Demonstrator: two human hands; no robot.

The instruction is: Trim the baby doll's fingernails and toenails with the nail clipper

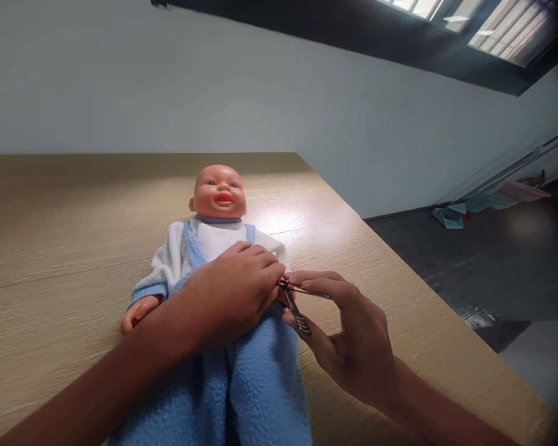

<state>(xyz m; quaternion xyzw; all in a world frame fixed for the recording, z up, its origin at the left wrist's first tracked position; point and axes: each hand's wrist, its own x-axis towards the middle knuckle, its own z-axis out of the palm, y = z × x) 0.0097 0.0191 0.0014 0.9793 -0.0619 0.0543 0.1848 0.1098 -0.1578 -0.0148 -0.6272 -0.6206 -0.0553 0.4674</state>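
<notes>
A baby doll [221, 238] lies on its back on the bench [65, 248], in the middle and bottom of the frame. Its head [218, 192] is above the middle, and its blue eyes are open. It has a white top [216, 234] and fuzzy blue pants [267, 359] with blue straps.

The person's left hand [237, 285] reaches across the doll's tummy, in the middle of the frame. Its fingers are bent and closed on the doll's hand [283, 298], just right of the middle. Most of that small hand is covered, and I can't see the person's left thumb.

The right hand [353, 328] comes in from the lower right. Its thumb and fingers hold a shiny nail clipper [300, 316], and they are spread some way apart, with the clipper's two arms making a V between them. The tip of the V is right by the person's left fingers. I can't tell if it touches the doll.

The doll's other hand [140, 313] rests near the left sleeve's blue cuff [147, 293], left of the middle. Behind the bench is a plain pale wall [144, 80]. A bright window [516, 31] is at the upper right, and dark floor [418, 248] shows below it.
</notes>
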